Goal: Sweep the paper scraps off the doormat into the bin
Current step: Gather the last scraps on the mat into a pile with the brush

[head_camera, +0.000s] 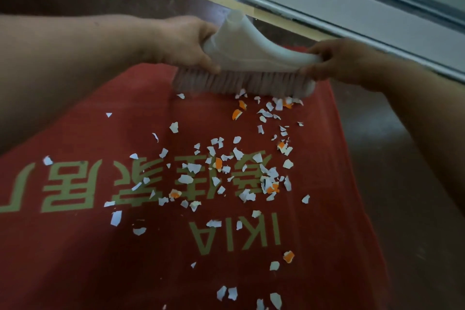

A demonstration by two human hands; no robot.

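Fingers (208, 64) of the left hand (186, 43) curl round one end of the brush (251, 50), and those of the right hand (339, 58) pinch the other end, so both are clamped on it. The dark floor (415, 184) carries a red mat (75, 246) with gold lettering, its far edge near a white door frame (352, 2). The brush lies level across the mat's far end, its bristles (241, 83) pointing down; whether they touch the mat I cannot tell. White and orange scraps (226, 171) lie scattered on the mat, from just beside the bristles to its near part.
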